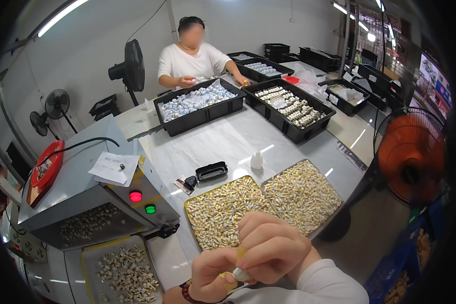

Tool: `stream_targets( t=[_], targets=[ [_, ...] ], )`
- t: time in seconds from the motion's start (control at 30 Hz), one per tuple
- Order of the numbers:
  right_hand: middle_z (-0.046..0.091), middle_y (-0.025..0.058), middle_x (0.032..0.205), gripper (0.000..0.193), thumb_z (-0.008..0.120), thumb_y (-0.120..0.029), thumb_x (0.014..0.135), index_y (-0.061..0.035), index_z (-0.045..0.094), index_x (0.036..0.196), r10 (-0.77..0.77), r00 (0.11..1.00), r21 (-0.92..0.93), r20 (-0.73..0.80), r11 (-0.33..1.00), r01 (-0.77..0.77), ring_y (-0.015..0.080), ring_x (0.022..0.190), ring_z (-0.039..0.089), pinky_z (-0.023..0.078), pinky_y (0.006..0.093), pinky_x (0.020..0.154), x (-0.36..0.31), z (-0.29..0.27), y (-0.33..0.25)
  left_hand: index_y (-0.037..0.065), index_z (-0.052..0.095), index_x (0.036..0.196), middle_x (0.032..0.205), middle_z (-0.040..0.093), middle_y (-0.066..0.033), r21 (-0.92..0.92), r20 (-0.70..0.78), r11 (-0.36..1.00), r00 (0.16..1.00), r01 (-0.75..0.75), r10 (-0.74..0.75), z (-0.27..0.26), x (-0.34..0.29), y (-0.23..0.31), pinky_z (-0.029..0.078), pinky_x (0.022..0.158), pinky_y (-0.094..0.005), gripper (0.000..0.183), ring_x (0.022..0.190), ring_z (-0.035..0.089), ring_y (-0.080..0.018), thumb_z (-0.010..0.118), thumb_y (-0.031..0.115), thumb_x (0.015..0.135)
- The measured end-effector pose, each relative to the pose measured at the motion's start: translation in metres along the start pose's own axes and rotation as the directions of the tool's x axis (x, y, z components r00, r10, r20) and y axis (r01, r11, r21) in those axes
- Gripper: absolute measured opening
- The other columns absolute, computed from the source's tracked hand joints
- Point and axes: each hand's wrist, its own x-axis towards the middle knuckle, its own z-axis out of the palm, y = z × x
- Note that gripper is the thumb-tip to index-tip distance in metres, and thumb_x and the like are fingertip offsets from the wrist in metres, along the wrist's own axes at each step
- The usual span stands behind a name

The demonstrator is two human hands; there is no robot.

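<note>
Two hands on one small white-and-yellow capsule piece (239,274), low centre, just short of the gold tray (192,205). Left hand (213,278) and right hand (273,248) both pinch it. Looks light, rigid, slippery; grip by the ends.

Two trays (203,200) side by side — machine (81,197) left.

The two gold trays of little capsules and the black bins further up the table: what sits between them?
In the head view, between the gold trays and the black bins lie a small white bottle and a small empty black tray on the white table.
</note>
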Motion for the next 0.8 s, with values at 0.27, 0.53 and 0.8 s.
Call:
stream_targets(
  t=[0.27,0.53,0.8],
  targets=[
    [0.059,0.0056,0.088,0.023,0.074,-0.011,0.073,-0.0085,0.059,0.091,-0.052,0.994,-0.057,0.093,0.997,0.058,0.0224,0.077,0.057,0.048,0.0333,0.064,0.006,0.000,0.005,-0.002,0.055,0.094,0.084,0.056,-0.0081,0.094,-0.190,0.994,0.979,-0.058,0.075,-0.008,-0.008,-0.007,0.040,0.061,-0.0264,0.047,0.068,0.051,-0.0140,0.045,0.044,0.093],
    [0.059,0.0089,0.096,0.039,0.078,-0.006,0.065,-0.0108,0.051,0.093,0.081,0.997,0.110,0.018,0.991,-0.082,0.0239,0.092,0.055,0.047,0.0334,0.076,0.002,0.013,0.019,-0.009,0.050,0.109,0.094,0.060,-0.0122,0.140,-0.154,0.979,0.974,-0.148,0.169,-0.015,0.005,-0.007,0.045,0.071,-0.0259,0.059,0.082,0.057,-0.0151,0.039,0.046,0.094],
    [0.060,0.0096,0.094,0.031,0.077,-0.003,0.067,-0.0073,0.055,0.087,0.127,0.991,0.196,0.040,0.972,-0.133,0.0237,0.091,0.055,0.046,0.0315,0.076,0.007,0.013,0.017,-0.007,0.049,0.106,0.095,0.060,-0.0126,0.129,-0.114,0.968,0.967,-0.214,0.229,-0.023,0.003,-0.009,0.046,0.074,-0.0255,0.052,0.086,0.058,-0.0147,0.041,0.043,0.094]
  ],
)
